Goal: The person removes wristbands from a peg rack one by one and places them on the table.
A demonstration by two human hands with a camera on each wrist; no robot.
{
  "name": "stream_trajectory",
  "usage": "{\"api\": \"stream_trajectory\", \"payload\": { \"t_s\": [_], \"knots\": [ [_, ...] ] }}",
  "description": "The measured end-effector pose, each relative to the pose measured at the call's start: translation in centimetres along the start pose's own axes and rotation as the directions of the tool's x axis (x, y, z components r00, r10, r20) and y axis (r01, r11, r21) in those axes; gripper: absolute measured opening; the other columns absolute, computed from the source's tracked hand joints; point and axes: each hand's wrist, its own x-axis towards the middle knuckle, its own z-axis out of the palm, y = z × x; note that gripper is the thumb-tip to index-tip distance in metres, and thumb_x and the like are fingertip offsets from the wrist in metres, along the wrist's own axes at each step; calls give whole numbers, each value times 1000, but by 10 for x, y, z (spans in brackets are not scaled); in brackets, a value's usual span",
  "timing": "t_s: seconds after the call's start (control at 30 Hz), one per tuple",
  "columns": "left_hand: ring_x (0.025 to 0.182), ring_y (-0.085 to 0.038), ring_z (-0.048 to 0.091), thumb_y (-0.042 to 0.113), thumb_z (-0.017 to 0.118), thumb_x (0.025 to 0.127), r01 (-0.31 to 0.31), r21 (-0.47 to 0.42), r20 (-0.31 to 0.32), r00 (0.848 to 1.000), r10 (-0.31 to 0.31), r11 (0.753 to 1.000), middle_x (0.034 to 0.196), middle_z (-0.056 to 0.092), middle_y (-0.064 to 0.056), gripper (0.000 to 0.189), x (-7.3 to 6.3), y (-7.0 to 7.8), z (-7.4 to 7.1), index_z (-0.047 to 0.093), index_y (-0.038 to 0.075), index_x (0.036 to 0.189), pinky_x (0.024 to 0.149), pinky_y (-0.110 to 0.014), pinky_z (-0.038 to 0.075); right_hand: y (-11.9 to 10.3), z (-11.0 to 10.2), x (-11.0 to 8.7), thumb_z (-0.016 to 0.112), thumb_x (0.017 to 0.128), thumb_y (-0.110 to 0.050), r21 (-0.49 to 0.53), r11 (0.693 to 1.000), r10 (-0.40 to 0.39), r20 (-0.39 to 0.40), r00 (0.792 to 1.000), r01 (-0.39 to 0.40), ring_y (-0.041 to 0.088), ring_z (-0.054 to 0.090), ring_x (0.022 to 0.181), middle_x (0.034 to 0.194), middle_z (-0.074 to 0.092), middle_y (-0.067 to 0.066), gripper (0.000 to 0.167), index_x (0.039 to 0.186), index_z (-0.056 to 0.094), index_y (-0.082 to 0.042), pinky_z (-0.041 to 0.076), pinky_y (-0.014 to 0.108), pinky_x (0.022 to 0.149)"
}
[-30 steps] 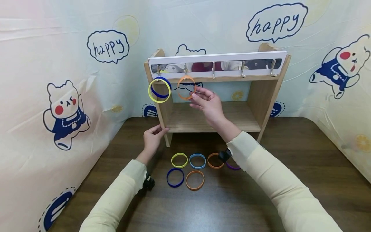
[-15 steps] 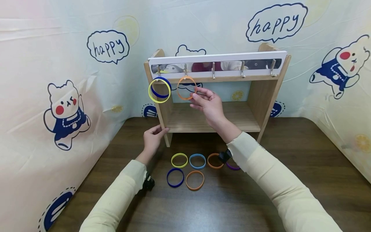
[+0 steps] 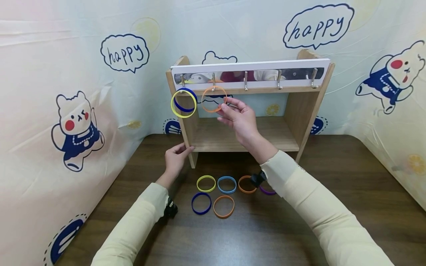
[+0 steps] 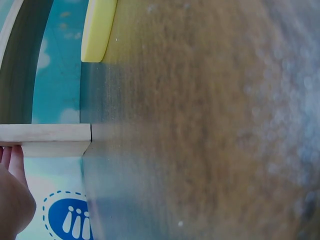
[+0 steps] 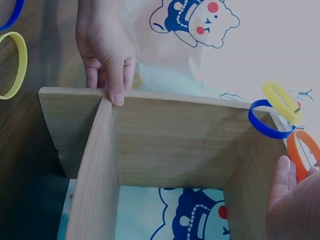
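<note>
Thumb and fingers of my right hand (image 3: 242,120) pinch the right side of an orange silicone wristband (image 3: 210,111), held upright at the second hook (image 3: 213,79) from the left. The first hook bears a dark blue wristband (image 3: 185,110) and, in front of it, a yellow wristband (image 3: 183,116). My left hand (image 3: 174,159) grips the lower front edge of the wooden shelf's left side panel (image 3: 187,136). In the right wrist view its thumb (image 5: 116,97) lies on the panel, fingers behind. The left wrist view catches only part of that hand (image 4: 12,200).
On the brown table (image 3: 219,244) before the shelf lie yellow (image 3: 206,191), light blue (image 3: 227,193), orange (image 3: 247,192), purple (image 3: 268,193), dark blue (image 3: 201,213) and another orange wristband (image 3: 223,217). The white hook rail (image 3: 229,66) carries several metal hooks. Patterned cloth (image 3: 126,99) surrounds the table.
The orange wristband in my right hand has risen slightly and tilted, its top now overlapping the rail's lower edge. My left hand stays on the panel.
</note>
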Motion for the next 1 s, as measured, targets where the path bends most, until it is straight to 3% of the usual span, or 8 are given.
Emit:
{"api": "stream_trajectory", "payload": {
  "t_s": [0.5,0.83,1.0],
  "knots": [
    [98,-21,64,43,81,77,-8,8,7,1000,8,1000,108,70,-11,55,2,-1,0,72,7,116,87,-41,52,-9,1,-17,62,94,-2,-18,1000,-13,49,999,13,23,69,85,106,68,20,24,118,62,0,56,35,76],
    [97,-20,64,45,82,75,-11,2,-2,1000,11,1000,107,70,-10,55,1,-2,0,72,8,115,85,-39,53,-9,-14,-33,61,95,-4,-80,997,0,111,994,9,22,70,86,105,67,18,25,119,62,-1,56,34,77],
    [97,-20,64,46,81,75,-8,7,0,1000,8,1000,108,70,-10,57,0,-1,0,72,8,116,85,-39,53,-8,-24,-40,62,94,-3,-97,995,27,96,995,-18,23,70,87,102,69,15,25,119,63,-1,56,34,77]
  ]
}}
